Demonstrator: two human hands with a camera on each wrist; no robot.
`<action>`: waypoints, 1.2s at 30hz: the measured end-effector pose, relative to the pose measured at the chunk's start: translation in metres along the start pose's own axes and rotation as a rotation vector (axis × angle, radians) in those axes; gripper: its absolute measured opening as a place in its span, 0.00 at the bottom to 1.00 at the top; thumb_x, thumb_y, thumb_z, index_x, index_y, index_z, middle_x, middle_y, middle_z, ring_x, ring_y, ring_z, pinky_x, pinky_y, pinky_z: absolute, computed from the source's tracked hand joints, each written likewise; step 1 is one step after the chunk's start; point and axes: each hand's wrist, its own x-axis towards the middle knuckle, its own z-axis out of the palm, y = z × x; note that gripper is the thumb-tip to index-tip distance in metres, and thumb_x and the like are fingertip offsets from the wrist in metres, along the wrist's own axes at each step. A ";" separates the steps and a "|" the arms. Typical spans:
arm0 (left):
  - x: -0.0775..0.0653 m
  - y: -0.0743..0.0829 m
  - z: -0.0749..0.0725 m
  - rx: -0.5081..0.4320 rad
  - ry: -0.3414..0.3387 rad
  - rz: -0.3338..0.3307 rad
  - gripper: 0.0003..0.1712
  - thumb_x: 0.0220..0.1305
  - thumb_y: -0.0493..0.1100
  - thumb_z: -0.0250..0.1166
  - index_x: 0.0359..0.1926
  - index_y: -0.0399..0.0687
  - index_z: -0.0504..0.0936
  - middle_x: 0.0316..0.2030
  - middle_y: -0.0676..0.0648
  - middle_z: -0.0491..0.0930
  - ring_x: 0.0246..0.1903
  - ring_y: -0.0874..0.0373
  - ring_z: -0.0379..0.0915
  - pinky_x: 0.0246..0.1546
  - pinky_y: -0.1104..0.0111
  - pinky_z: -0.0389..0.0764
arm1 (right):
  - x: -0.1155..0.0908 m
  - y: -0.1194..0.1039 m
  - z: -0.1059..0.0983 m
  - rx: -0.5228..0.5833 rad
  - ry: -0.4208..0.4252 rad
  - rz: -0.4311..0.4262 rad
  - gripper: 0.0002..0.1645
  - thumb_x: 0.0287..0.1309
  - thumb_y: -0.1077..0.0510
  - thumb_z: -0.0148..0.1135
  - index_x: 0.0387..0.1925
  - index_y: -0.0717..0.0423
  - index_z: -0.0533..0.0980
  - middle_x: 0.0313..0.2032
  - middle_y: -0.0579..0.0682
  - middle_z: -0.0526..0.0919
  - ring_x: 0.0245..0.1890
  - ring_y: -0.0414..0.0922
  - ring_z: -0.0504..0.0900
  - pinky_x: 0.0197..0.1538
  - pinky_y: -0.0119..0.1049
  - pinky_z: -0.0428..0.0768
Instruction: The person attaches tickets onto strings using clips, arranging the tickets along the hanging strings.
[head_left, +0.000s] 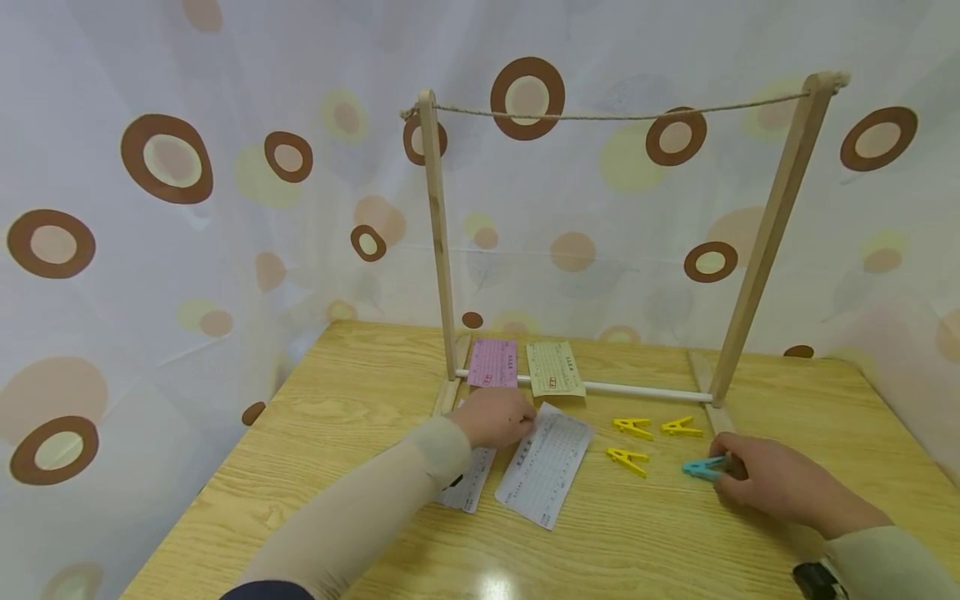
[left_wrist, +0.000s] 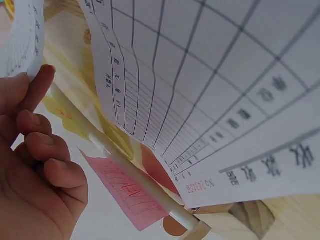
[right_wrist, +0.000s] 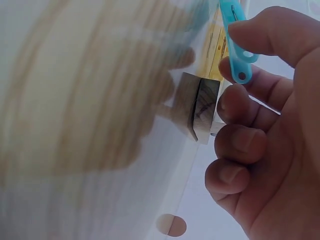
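Observation:
My left hand (head_left: 495, 417) pinches the top edge of a white receipt slip (head_left: 549, 467) between thumb and forefinger; the left wrist view shows that slip (left_wrist: 22, 40) curving up from the fingertips. A second white receipt slip (head_left: 471, 482) lies beneath the left forearm, which covers part of it, and it fills much of the left wrist view. On the right, my right hand (head_left: 787, 487) holds a blue clothespin (head_left: 701, 468) low over the table. Its thumb and forefinger grip the handle end of the clothespin (right_wrist: 239, 55), while the other fingers stay curled.
Several yellow clothespins (head_left: 632, 427) lie between the hands. Behind them, a pink slip (head_left: 493, 362) and a yellow slip (head_left: 556, 368) lie over a white rod (head_left: 648, 390). The rod joins two wooden posts (head_left: 772, 221), with a rope (head_left: 600, 117) strung across their tops.

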 end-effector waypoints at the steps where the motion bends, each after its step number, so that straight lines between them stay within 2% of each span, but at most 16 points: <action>1: 0.000 0.000 0.000 -0.006 0.003 0.000 0.14 0.76 0.48 0.58 0.35 0.55 0.88 0.25 0.59 0.75 0.23 0.65 0.68 0.29 0.72 0.71 | 0.000 0.000 0.000 0.007 0.004 0.004 0.15 0.60 0.51 0.69 0.46 0.48 0.75 0.26 0.43 0.70 0.22 0.40 0.67 0.28 0.35 0.65; 9: -0.003 -0.004 0.001 -0.060 0.012 -0.041 0.14 0.73 0.49 0.61 0.28 0.56 0.82 0.24 0.58 0.75 0.22 0.65 0.67 0.26 0.72 0.70 | -0.003 0.000 0.001 0.063 0.041 -0.036 0.14 0.63 0.50 0.67 0.45 0.49 0.74 0.25 0.44 0.68 0.20 0.37 0.65 0.25 0.33 0.64; 15: -0.005 -0.005 0.000 -0.121 0.027 -0.069 0.12 0.72 0.51 0.63 0.29 0.57 0.81 0.23 0.58 0.75 0.23 0.65 0.68 0.26 0.72 0.70 | -0.002 0.002 0.003 0.083 0.057 -0.044 0.13 0.64 0.50 0.67 0.44 0.49 0.74 0.25 0.43 0.68 0.21 0.37 0.65 0.25 0.33 0.65; 19: -0.007 -0.006 -0.002 -0.146 0.050 -0.054 0.13 0.72 0.50 0.63 0.28 0.57 0.80 0.23 0.57 0.74 0.23 0.65 0.68 0.26 0.72 0.69 | 0.001 0.004 0.003 0.095 0.055 -0.036 0.13 0.64 0.49 0.68 0.43 0.49 0.75 0.25 0.44 0.68 0.22 0.37 0.66 0.27 0.33 0.65; 24: -0.009 -0.006 -0.003 -0.161 0.081 -0.035 0.13 0.72 0.50 0.63 0.28 0.57 0.80 0.23 0.58 0.74 0.23 0.65 0.68 0.26 0.72 0.69 | 0.001 0.005 0.003 0.104 0.064 -0.071 0.14 0.64 0.46 0.69 0.42 0.49 0.76 0.25 0.44 0.68 0.22 0.37 0.66 0.27 0.34 0.64; 31: -0.013 -0.005 -0.004 -0.177 0.120 -0.034 0.10 0.72 0.50 0.63 0.33 0.55 0.83 0.24 0.59 0.76 0.23 0.65 0.68 0.25 0.72 0.70 | 0.001 0.003 0.001 0.174 0.083 -0.081 0.17 0.62 0.45 0.70 0.42 0.51 0.76 0.28 0.45 0.68 0.24 0.37 0.66 0.28 0.35 0.65; 36: -0.016 -0.005 -0.004 -0.181 0.153 -0.017 0.10 0.73 0.50 0.62 0.36 0.53 0.85 0.25 0.60 0.76 0.23 0.66 0.68 0.24 0.73 0.70 | 0.001 0.001 0.000 0.180 0.100 -0.084 0.17 0.64 0.45 0.69 0.43 0.52 0.76 0.29 0.46 0.68 0.26 0.38 0.66 0.28 0.35 0.65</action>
